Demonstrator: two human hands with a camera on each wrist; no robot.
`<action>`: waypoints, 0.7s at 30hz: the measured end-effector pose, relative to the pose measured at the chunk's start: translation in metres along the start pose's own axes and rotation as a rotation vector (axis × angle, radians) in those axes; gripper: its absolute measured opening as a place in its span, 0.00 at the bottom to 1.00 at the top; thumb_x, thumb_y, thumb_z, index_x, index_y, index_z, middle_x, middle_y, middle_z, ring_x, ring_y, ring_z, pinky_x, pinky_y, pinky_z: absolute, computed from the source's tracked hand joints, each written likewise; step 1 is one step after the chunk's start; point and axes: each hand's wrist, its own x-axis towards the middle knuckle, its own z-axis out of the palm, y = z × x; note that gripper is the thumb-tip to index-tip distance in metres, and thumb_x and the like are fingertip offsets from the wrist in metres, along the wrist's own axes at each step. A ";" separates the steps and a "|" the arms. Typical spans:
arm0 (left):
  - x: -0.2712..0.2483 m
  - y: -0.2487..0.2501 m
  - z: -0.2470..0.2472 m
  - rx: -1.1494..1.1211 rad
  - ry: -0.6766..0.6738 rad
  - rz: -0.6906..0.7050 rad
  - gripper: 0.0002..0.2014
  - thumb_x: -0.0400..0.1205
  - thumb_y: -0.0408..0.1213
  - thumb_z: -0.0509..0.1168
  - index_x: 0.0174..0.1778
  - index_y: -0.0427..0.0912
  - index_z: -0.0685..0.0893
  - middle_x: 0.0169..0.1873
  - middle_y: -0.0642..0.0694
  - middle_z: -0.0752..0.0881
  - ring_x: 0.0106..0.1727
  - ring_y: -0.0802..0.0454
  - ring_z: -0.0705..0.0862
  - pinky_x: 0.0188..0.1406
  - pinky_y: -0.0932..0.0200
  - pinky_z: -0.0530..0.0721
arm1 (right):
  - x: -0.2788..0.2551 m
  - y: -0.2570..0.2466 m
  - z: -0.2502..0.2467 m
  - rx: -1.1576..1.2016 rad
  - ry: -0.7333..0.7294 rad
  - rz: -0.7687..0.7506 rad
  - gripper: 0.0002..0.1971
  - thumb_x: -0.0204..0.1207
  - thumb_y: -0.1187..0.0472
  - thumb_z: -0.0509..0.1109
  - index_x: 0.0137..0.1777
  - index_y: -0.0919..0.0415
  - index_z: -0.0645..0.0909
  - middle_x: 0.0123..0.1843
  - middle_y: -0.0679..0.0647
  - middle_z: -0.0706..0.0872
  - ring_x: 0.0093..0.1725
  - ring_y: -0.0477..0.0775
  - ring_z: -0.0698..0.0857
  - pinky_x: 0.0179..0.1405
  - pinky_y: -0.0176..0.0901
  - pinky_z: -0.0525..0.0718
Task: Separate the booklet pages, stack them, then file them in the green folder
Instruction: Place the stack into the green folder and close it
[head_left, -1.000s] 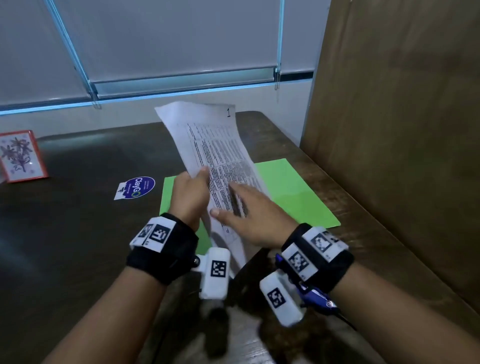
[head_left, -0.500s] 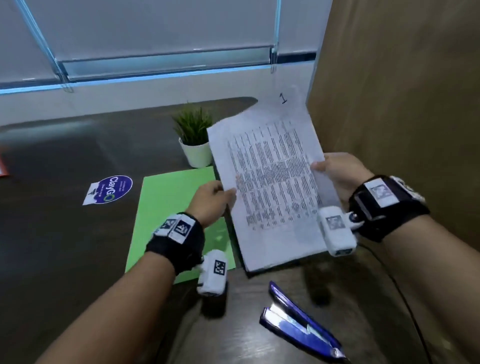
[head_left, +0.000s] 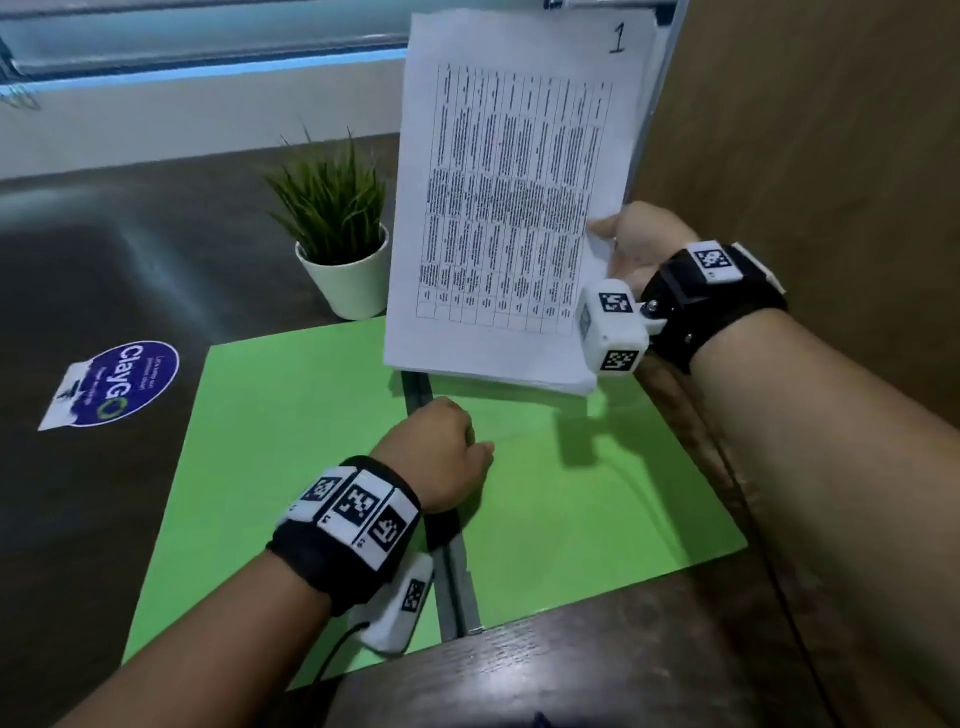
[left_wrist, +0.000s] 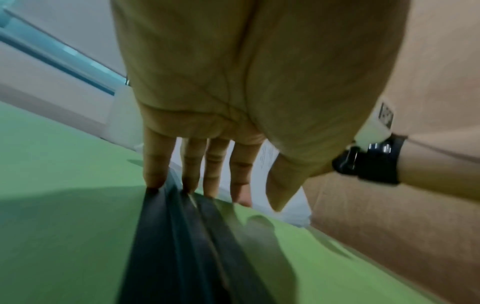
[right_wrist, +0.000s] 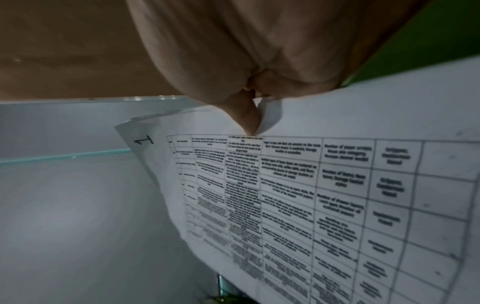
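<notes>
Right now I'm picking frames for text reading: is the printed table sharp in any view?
Head view: pages evenly lit, but print too small to read. Right wrist view: larger table, softly blurred and dim. Left wrist view: only a motion-smeared sliver of paper.

Bare forearms, no sleeves. The left hand (head_left: 439, 457) and right hand (head_left: 641, 241) each sit ahead of a black wrist strap (head_left: 343, 540) topped with white tiles printed with black square codes. A white camera block (head_left: 613, 327) bearing the same codes hangs under each wrist; a thin black cable (head_left: 332, 652) trails from the left one.
</notes>
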 end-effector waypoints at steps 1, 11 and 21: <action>0.000 0.001 -0.002 -0.023 0.010 0.007 0.18 0.87 0.50 0.64 0.48 0.36 0.86 0.56 0.43 0.81 0.54 0.45 0.83 0.60 0.49 0.83 | 0.005 0.009 0.004 0.044 -0.002 0.063 0.19 0.87 0.66 0.60 0.77 0.67 0.70 0.79 0.61 0.69 0.66 0.73 0.77 0.61 0.71 0.80; -0.016 -0.002 -0.015 -0.201 0.177 0.099 0.09 0.80 0.48 0.74 0.35 0.60 0.83 0.75 0.55 0.70 0.78 0.52 0.65 0.78 0.47 0.66 | 0.034 0.074 0.001 0.254 -0.150 0.138 0.14 0.88 0.67 0.58 0.68 0.65 0.81 0.62 0.65 0.89 0.55 0.67 0.91 0.51 0.67 0.90; -0.016 -0.010 -0.006 -0.348 0.114 -0.013 0.06 0.82 0.44 0.73 0.39 0.53 0.88 0.88 0.53 0.54 0.88 0.52 0.55 0.87 0.48 0.56 | 0.052 0.072 -0.058 -0.282 -0.148 0.260 0.19 0.71 0.62 0.77 0.63 0.58 0.84 0.58 0.57 0.90 0.56 0.63 0.88 0.59 0.58 0.78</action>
